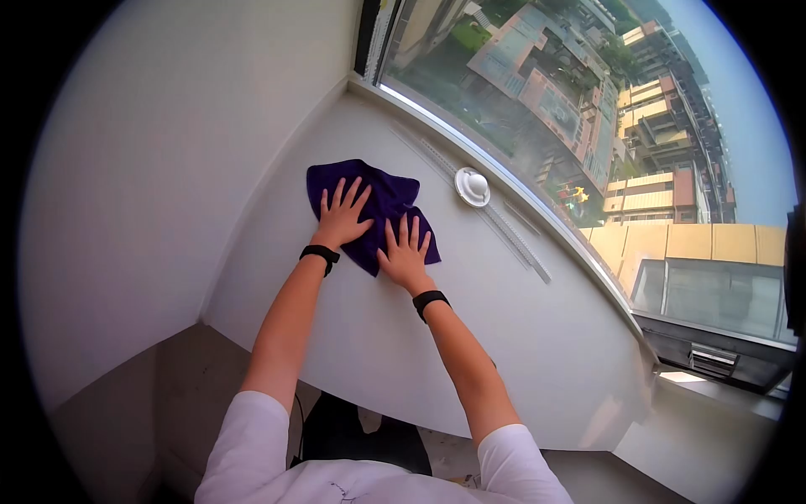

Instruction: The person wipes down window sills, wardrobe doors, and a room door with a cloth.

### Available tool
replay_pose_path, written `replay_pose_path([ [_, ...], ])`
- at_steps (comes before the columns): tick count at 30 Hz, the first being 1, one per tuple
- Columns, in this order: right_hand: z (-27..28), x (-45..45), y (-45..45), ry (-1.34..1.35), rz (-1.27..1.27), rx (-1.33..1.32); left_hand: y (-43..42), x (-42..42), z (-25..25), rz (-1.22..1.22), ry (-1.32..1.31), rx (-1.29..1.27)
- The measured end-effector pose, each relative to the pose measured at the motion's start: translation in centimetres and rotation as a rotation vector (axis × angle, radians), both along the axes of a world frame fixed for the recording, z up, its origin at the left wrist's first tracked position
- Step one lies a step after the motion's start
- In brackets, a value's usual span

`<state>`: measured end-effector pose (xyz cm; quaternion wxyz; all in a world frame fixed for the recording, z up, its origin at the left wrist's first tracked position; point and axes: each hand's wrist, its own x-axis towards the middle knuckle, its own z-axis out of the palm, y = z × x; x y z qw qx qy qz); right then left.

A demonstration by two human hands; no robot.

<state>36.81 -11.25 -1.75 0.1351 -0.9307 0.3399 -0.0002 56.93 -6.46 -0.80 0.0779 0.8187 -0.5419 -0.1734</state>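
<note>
A dark purple cloth (pixel 386 191) lies spread and slightly rumpled on the white windowsill (pixel 520 353). My left hand (pixel 342 217) rests flat on its left part with the fingers spread. Lower and to the right, my right hand (pixel 406 254) presses on the cloth's near right part, fingers also stretched out. Both palms face down, and neither hand grips the fabric. Each wrist has a black band around it.
Beyond the cloth, a white round fixture with a dome (pixel 473 186) sits near the window frame (pixel 504 172), beside a thin perforated strip (pixel 519 239). A wall (pixel 185 168) borders the sill on the left. Buildings show through the glass.
</note>
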Motion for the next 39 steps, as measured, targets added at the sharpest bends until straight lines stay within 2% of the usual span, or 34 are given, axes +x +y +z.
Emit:
replay_pose_path([
  [2,-0.4,4.3,-0.7,-0.02,-0.055,0.002,-1.6,2.4,-0.1,0.031,-0.016,-0.03],
  [5,-0.1,6.2,1.5,-0.003,-0.138,0.057,-0.7,2.9,0.0,0.035,-0.027,-0.126],
  [7,0.8,5.2,4.3,-0.029,-0.082,0.107,2.5,2.1,-0.1,0.018,-0.045,-0.133],
  [11,2.9,0.1,9.2,0.091,0.105,0.158,11.1,2.2,0.8,-0.126,0.001,-0.058],
  [15,2.5,-1.2,7.5,0.069,0.188,0.189,11.5,6.2,2.1,-0.185,0.034,0.061],
  [19,3.0,3.7,3.2,0.079,-0.005,0.222,7.5,7.9,1.9,-0.058,0.001,0.052],
  [21,2.5,6.7,2.2,0.044,-0.107,0.186,6.3,7.9,1.2,0.107,0.009,0.018],
  [22,1.8,7.7,2.6,0.03,-0.108,0.188,6.5,7.6,1.1,0.096,-0.032,-0.019],
  [24,1.0,8.6,4.3,-0.016,-0.154,0.132,8.2,6.2,0.2,0.129,-0.078,-0.065],
  [25,1.2,8.2,5.8,0.018,-0.097,0.161,9.0,5.2,0.3,0.168,-0.117,-0.124],
  [31,1.9,1.9,18.1,0.046,0.169,0.224,22.1,-4.8,1.2,0.399,-0.161,-0.041],
  [35,2.9,-2.9,24.9,0.055,0.324,0.266,30.4,-11.8,2.2,0.597,-0.049,0.007],
  [39,1.2,-8.1,28.5,0.03,0.428,0.231,33.4,-19.4,-0.2,0.722,0.006,-0.143],
])
